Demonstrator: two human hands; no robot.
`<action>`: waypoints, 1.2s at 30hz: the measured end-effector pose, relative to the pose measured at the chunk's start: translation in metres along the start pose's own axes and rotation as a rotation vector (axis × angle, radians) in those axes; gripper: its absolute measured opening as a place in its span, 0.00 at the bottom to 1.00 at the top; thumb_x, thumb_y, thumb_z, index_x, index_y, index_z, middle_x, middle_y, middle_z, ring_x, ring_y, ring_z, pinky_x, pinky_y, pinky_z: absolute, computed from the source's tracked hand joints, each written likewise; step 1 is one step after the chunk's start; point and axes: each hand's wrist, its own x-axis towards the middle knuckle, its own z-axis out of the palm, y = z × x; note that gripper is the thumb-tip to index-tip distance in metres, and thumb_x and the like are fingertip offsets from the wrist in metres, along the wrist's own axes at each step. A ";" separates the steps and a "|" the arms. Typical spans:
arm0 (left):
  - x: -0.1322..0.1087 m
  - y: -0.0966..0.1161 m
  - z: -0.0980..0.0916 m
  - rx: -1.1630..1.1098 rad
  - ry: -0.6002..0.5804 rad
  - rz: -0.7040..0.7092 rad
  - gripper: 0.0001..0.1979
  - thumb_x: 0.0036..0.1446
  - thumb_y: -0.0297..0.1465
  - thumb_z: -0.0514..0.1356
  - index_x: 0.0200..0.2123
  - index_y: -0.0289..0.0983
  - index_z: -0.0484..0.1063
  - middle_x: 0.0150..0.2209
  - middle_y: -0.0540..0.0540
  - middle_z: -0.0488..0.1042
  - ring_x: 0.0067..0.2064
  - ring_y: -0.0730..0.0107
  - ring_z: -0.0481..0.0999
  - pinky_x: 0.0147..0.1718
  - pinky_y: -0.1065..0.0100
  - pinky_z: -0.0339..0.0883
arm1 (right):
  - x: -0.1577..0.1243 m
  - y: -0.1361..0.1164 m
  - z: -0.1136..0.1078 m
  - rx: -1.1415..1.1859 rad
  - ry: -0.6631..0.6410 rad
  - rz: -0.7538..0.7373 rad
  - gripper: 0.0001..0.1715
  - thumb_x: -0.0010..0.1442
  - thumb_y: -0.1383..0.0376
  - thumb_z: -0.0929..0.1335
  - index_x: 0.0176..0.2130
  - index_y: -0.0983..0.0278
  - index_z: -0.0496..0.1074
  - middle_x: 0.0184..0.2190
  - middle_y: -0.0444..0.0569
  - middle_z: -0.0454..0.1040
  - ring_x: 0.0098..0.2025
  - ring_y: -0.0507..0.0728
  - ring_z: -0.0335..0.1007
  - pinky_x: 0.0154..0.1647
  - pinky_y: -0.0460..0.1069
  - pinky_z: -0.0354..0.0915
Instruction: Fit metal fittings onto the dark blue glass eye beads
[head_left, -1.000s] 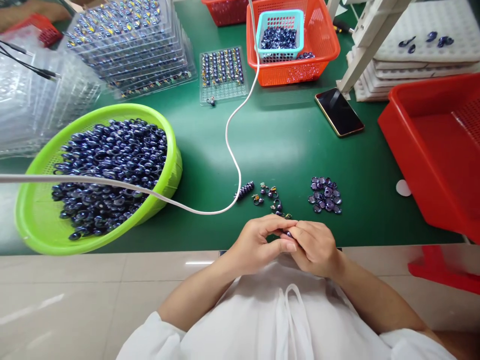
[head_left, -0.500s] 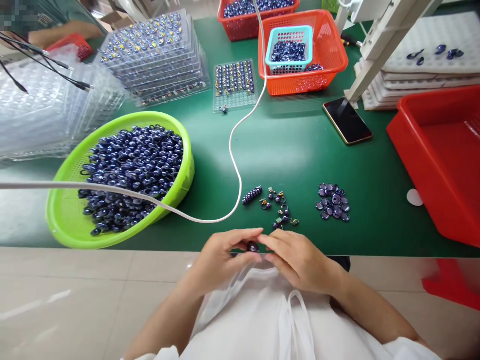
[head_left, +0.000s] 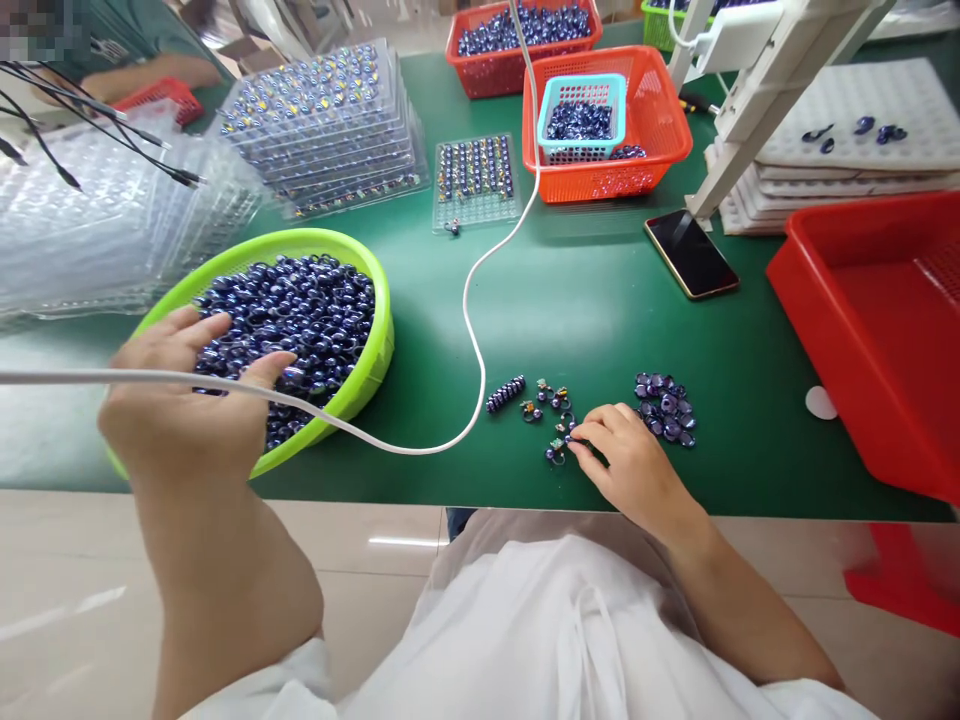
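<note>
My left hand (head_left: 187, 390) is over the lime-green basket (head_left: 384, 330), thumb and fingers spread apart. Glossy dark-purple looped parts (head_left: 300, 300) fill that basket, some touching my fingertips. At the table's front, my right hand (head_left: 626, 460) pinches at a small cluster of dark-purple parts with tiny circuit boards (head_left: 556, 452); its fingertips partly cover the piece there. More such parts (head_left: 553, 394) lie just behind. Left of them is a neat row of dark-purple rings (head_left: 505, 394). Right of my hand, a pile of loose dark oval caps (head_left: 667, 408) rests on the green table.
A white cable (head_left: 472, 330) crosses the table and passes over my left wrist. Behind are a partly filled clear tray (head_left: 476, 210), stacked trays (head_left: 330, 150) and an orange basket (head_left: 652, 120). A phone (head_left: 691, 254) and a red bin (head_left: 847, 330) stand right.
My hands have parted from around a dark piece at the table's edge. The left moved to the green basket, the right forward to the small parts. The view has shifted slightly.
</note>
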 end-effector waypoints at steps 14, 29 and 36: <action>-0.123 0.080 0.103 -0.606 -0.472 -0.161 0.09 0.62 0.31 0.63 0.45 0.37 0.79 0.38 0.43 0.81 0.38 0.65 0.80 0.37 0.66 0.75 | -0.018 -0.005 -0.005 0.849 0.281 0.395 0.04 0.61 0.65 0.73 0.38 0.60 0.75 0.34 0.46 0.80 0.34 0.54 0.79 0.34 0.49 0.77; -0.122 0.113 0.156 -1.349 -0.972 -0.886 0.14 0.44 0.30 0.76 0.35 0.32 0.80 0.30 0.47 0.80 0.29 0.74 0.77 0.31 0.72 0.72 | -0.023 0.001 -0.015 0.670 0.268 -0.024 0.17 0.61 0.76 0.68 0.44 0.56 0.73 0.39 0.47 0.81 0.40 0.58 0.76 0.42 0.57 0.72; -0.123 0.111 0.159 -1.289 -0.919 -0.756 0.12 0.47 0.29 0.74 0.35 0.32 0.78 0.31 0.47 0.80 0.30 0.74 0.79 0.34 0.71 0.73 | -0.028 0.002 -0.017 0.733 0.231 -0.002 0.25 0.62 0.78 0.63 0.50 0.54 0.73 0.46 0.49 0.77 0.48 0.60 0.72 0.48 0.60 0.71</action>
